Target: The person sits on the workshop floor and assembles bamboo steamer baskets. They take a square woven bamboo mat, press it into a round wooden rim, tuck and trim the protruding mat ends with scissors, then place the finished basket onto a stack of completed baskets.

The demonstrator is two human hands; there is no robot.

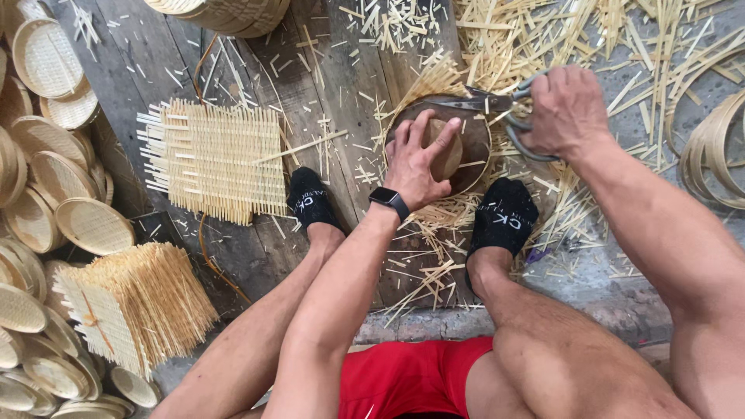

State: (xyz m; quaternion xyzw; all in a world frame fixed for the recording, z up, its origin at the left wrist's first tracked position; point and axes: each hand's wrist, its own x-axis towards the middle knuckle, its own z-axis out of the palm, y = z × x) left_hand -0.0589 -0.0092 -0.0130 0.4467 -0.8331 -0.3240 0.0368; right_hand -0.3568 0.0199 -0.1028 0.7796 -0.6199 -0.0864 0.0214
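Note:
My left hand presses down on a round wooden form that lies on the floor between my feet, over a woven bamboo mat whose strips stick out around it. A dark watch sits on that wrist. My right hand grips the handles of large metal shears, their blades lying along the far edge of the round form. Cut bamboo strips lie around the form.
A square woven bamboo mat lies on the planks at left, a stack of more mats nearer. Many finished round bamboo trays pile along the left edge. Bamboo hoops lie at right. Loose offcuts cover the floor.

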